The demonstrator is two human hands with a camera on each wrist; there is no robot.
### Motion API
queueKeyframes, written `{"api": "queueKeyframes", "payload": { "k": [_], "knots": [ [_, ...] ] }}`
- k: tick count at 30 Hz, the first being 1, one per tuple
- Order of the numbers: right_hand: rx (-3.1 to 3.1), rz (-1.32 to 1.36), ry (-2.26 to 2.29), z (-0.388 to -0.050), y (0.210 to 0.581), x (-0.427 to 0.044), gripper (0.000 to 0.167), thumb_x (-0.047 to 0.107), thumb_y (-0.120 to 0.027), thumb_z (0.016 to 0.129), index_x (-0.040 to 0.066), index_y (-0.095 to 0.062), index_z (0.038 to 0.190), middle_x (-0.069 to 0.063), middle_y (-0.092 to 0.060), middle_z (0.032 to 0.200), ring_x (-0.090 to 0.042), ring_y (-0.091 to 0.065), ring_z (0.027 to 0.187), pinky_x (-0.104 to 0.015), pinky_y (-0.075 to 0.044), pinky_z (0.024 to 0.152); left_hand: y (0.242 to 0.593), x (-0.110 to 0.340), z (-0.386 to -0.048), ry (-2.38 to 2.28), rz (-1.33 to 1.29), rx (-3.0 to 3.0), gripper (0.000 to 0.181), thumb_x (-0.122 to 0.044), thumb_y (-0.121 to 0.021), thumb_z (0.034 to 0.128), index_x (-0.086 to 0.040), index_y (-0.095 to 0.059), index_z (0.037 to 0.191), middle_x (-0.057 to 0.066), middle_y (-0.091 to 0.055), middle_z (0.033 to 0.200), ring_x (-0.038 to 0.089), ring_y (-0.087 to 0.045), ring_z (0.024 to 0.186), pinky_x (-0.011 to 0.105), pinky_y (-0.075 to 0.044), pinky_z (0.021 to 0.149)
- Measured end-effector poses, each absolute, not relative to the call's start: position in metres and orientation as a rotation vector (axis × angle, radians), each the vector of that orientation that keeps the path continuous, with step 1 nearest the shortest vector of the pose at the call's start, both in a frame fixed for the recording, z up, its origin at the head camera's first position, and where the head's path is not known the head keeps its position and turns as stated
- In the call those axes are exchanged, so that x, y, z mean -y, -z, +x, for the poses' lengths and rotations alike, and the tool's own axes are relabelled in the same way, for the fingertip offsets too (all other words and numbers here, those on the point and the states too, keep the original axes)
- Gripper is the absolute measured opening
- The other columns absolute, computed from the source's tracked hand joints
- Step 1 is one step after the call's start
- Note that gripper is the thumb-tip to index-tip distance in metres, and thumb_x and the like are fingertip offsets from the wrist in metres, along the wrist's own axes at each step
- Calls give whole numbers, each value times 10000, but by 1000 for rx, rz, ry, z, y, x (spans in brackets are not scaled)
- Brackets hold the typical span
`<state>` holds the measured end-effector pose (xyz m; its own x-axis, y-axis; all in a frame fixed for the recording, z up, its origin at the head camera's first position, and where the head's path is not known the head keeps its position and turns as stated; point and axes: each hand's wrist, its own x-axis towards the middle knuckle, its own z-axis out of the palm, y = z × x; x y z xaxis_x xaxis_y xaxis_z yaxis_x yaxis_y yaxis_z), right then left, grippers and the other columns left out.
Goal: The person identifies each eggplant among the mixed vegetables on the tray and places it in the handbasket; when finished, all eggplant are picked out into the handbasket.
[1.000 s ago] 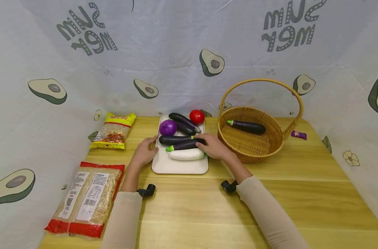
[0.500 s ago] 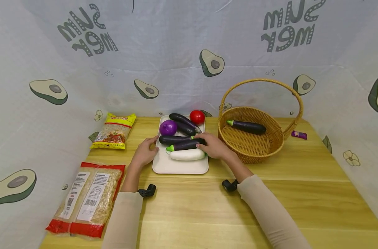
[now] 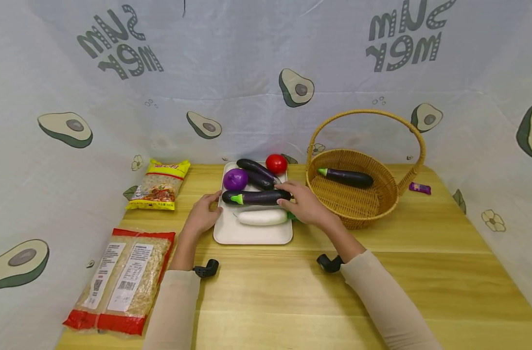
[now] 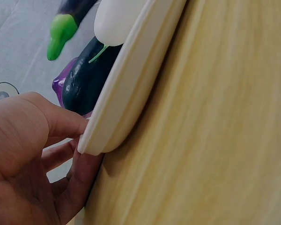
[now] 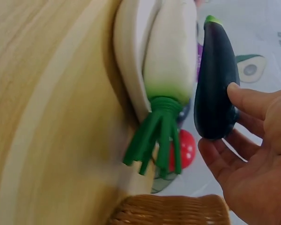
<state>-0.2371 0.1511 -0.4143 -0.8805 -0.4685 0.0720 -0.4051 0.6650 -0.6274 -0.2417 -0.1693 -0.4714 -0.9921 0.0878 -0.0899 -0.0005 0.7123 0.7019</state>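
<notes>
My right hand (image 3: 307,204) grips a dark eggplant (image 3: 265,198) by its blunt end, its green stem end pointing left. In the right wrist view this eggplant (image 5: 216,82) is held up off the tray, thumb on one side and fingers on the other. My left hand (image 3: 202,214) pinches the left rim of the white tray (image 3: 253,236), thumb on top and fingers below. On the tray lie a white radish (image 3: 262,217) with green leaf stubs, a purple onion (image 3: 235,180), a red tomato (image 3: 276,164) and more eggplants (image 3: 254,168); the held eggplant partly hides one.
A wicker basket (image 3: 314,194) with a tall handle stands right of the tray, one eggplant (image 3: 349,178) inside. A small purple packet (image 3: 420,188) lies beyond it. To the left lie a yellow food bag (image 3: 159,184) and a red-edged bag of flakes (image 3: 123,279).
My right hand has raised the eggplant from beside the radish and shifted slightly right, so it now covers part of the eggplant behind. My left hand stays at the tray's rim.
</notes>
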Motion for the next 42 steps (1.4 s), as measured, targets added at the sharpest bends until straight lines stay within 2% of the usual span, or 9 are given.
{"api": "queueKeyframes", "payload": {
  "k": [4, 9, 11, 17, 28, 35, 42],
  "knots": [
    [-2776, -702, 1064, -232, 406, -159, 455, 249, -614, 1043, 86, -564, 1465, -158, -524, 1480, -372, -521, 1337, -563, -464, 1104, 473, 171, -242, -1143, 82, -2807, 604, -204, -582, 1010, -162, -416, 1589, 180, -453, 1581, 416, -393, 1484, 586, -292, 1240],
    [-2805, -683, 1119, -227, 398, -179, 425, 233, -640, 1028, 93, -592, 1427, -145, -549, 1422, -333, -553, 1156, -499, -500, 977, 474, 171, -243, -1140, 90, -2800, 604, -205, -578, 1015, -161, -408, 1593, 182, -452, 1579, 420, -388, 1485, 591, -285, 1241],
    [-2832, -681, 1121, -225, 396, -189, 428, 233, -648, 1023, 90, -593, 1423, -144, -560, 1395, -329, -552, 1138, -504, -498, 967, 474, 171, -243, -1141, 94, -2799, 603, -201, -575, 1015, -158, -409, 1592, 182, -457, 1575, 418, -391, 1484, 591, -285, 1241],
    [-2899, -640, 1094, -220, 388, -220, 432, 263, -632, 1032, 114, -578, 1434, -144, -557, 1394, -350, -550, 1239, -565, -487, 1045, 474, 172, -242, -1144, 101, -2812, 603, -194, -587, 1004, -152, -426, 1583, 177, -489, 1551, 405, -416, 1471, 571, -299, 1242],
    [-2968, -498, 1069, -215, 371, -278, 438, 261, -585, 1058, 90, -537, 1458, -217, -472, 1469, -444, -529, 1238, -635, -459, 1013, 473, 170, -243, -1139, 94, -2804, 604, -202, -571, 1013, -152, -408, 1592, 187, -457, 1572, 424, -396, 1477, 597, -290, 1237],
    [-3004, -402, 1015, -224, 381, -307, 463, 268, -572, 1065, 45, -513, 1467, -280, -461, 1487, -495, -494, 1261, -664, -422, 987, 473, 171, -243, -1134, 78, -2798, 602, -213, -572, 1017, -165, -407, 1594, 178, -444, 1586, 419, -385, 1486, 594, -287, 1239],
    [-2959, -276, 920, -239, 395, -330, 489, 237, -542, 1076, -30, -460, 1477, -360, -405, 1491, -530, -451, 1280, -695, -400, 1017, 474, 170, -243, -1150, 85, -2805, 600, -213, -574, 1011, -168, -418, 1589, 177, -466, 1568, 417, -397, 1479, 589, -291, 1239]
  ]
}}
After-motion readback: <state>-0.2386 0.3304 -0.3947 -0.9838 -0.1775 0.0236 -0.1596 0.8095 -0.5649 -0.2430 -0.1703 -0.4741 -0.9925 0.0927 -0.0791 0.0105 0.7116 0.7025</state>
